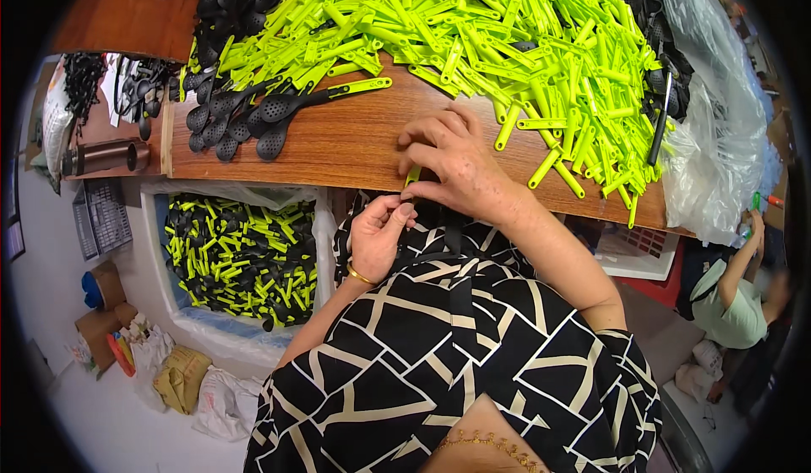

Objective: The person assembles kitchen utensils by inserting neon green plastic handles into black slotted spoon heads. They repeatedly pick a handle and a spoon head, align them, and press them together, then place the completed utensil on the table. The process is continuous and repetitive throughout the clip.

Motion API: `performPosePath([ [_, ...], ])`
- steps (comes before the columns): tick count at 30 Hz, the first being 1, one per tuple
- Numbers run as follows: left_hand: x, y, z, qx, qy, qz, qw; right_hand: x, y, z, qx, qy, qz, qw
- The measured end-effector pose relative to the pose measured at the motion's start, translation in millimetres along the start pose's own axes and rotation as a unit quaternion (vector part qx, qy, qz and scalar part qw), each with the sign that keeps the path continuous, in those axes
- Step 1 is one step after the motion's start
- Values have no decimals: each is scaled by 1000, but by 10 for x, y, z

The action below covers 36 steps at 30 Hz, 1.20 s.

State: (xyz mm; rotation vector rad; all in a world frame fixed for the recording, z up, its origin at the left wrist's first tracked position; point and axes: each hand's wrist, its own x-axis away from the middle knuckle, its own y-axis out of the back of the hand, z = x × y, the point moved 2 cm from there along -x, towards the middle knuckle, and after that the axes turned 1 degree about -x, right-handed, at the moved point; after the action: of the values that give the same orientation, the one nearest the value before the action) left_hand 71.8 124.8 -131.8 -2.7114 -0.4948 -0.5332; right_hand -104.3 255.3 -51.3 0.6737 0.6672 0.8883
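My right hand (pixel 460 165) is curled over the table's front edge, its fingers around a lime-green handle (pixel 412 175) that shows only as a short piece between thumb and fingers. Just below it, my left hand (pixel 380 235) is closed in a pinch, thumb against forefinger, near the handle's lower end. What that pinch holds is hidden. Black perforated spoons (pixel 274 108) lie in a cluster to the left on the wooden table (pixel 355 144); one has a lime-green handle joined to it. Beyond my hands spreads a large heap of loose lime-green handles (pixel 507 42).
Below the table at left stands a lined bin (pixel 323 245) full of black and lime-green pieces. A black-handled tool (pixel 659 131) lies by the clear plastic sheeting (pixel 701 169) at right. More black pieces (pixel 232 4) are heaped at the back. Another person (pixel 731 304) works at far right.
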Motion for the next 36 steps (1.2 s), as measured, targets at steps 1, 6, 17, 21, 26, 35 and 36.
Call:
performPosePath([
  [1,10,0,30,-11,-21,-6,1000,25,-15,43,17,-29,-24,999],
  [6,-42,-21,154,-28,-73,-36,996,72,-173,180,37,-45,-36,998],
  [17,108,267,-381,-23,40,55,997,625,635,-483,139,-55,-178,973],
  [21,33,147,-660,3,56,45,997,1007,1013,-668,195,-157,-210,945],
  [26,-114,-33,-705,20,85,100,991,1106,1026,-636,208,-158,-156,952],
  [35,-580,-198,-1181,-427,-186,-29,884,730,930,-803,203,-187,-218,936],
  [36,-653,-182,-1248,-486,-206,-40,848,765,930,-849,196,-187,-224,936],
])
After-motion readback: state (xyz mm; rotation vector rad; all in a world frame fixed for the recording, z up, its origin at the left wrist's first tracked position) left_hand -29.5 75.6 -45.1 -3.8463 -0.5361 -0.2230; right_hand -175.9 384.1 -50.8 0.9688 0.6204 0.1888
